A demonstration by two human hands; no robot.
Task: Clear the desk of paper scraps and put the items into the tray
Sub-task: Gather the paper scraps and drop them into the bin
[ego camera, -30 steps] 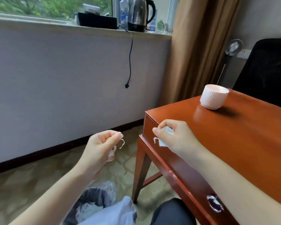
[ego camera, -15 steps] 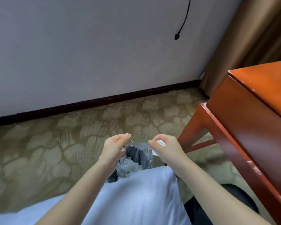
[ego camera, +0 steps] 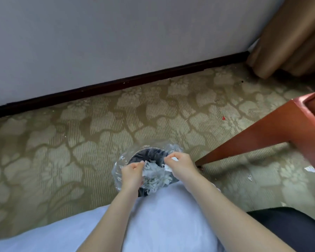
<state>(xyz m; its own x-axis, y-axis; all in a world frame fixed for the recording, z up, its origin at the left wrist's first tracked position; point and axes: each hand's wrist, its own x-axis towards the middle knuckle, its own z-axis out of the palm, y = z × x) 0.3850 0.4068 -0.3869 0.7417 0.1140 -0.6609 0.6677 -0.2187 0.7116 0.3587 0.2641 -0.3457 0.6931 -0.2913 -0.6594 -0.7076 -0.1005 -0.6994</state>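
Note:
A black waste bin (ego camera: 149, 155) lined with a clear plastic bag stands on the carpet in front of me, partly filled with white paper scraps (ego camera: 157, 176). Both hands hover over its mouth. My left hand (ego camera: 132, 172) has its fingers curled and pinches a small white scrap at the fingertips. My right hand (ego camera: 180, 165) pinches a white paper scrap (ego camera: 174, 159) between thumb and fingers. The desk top and the tray are out of view.
A red-brown desk leg (ego camera: 253, 140) slants in from the right, its foot close to the bin. A few white scraps (ego camera: 310, 169) lie on the patterned carpet at right. A grey wall with dark skirting runs behind; a brown curtain (ego camera: 289, 37) hangs top right.
My view has tipped down from the desk to the floor. Both hands, still pinching scraps, have moved from beside the desk edge down over the bin's mouth.

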